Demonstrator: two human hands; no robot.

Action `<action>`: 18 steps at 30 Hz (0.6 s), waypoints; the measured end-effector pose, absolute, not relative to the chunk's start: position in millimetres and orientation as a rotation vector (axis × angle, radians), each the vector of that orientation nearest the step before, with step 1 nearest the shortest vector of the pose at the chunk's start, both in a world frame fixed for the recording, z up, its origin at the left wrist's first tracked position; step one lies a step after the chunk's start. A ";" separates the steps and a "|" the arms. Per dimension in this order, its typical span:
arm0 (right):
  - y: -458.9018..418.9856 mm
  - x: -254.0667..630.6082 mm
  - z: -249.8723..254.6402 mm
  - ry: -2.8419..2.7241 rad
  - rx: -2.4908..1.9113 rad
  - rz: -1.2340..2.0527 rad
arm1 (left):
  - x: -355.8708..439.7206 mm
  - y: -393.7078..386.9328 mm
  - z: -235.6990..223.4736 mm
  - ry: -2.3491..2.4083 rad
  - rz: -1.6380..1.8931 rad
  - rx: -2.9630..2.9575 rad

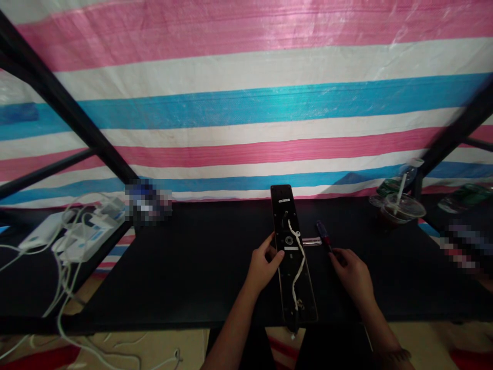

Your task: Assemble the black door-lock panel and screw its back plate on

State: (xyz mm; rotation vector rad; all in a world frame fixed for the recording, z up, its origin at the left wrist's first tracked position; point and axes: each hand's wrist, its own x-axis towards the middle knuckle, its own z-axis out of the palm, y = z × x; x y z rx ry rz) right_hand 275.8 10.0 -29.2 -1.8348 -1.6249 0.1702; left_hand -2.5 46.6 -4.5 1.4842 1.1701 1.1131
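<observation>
A long black panel (288, 277) with a white cable (301, 257) along its face lies on the table in front of me, its near end at the table's edge. It looks like the back of a door lock. My left hand (264, 264) grips its left side, thumb on the face and fingers against the edge. To the right of the panel, my right hand (353, 272) has thumb and forefinger closed at the lower end of a screwdriver (322, 232), whose dark handle points away from me. Between panel and screwdriver lies a small shiny clear packet (311, 241).
A plastic cup with a straw (400, 208) and a clear bottle (391, 185) stand at the back right. Another bottle (464, 198) lies beyond. White power strips (87, 239) with tangled cables are at left. Black frame bars (77, 118) slope beside a striped sheet (246, 108).
</observation>
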 end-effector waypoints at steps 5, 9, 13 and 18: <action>11.0 274.1 -27.3 -1.610 -1.847 0.177 | -4.4 47.3 -3.9 1.171 1.121 1.484; 13.3 273.5 -26.6 -1.597 -1.904 0.184 | -0.2 44.1 -5.8 1.170 1.122 1.497; 13.2 274.6 -28.8 -1.591 -1.908 0.187 | -5.7 51.8 -7.6 1.263 1.247 1.474; 13.6 275.9 -31.5 -1.559 -1.888 0.227 | -98.6 105.6 18.0 1.906 1.673 1.204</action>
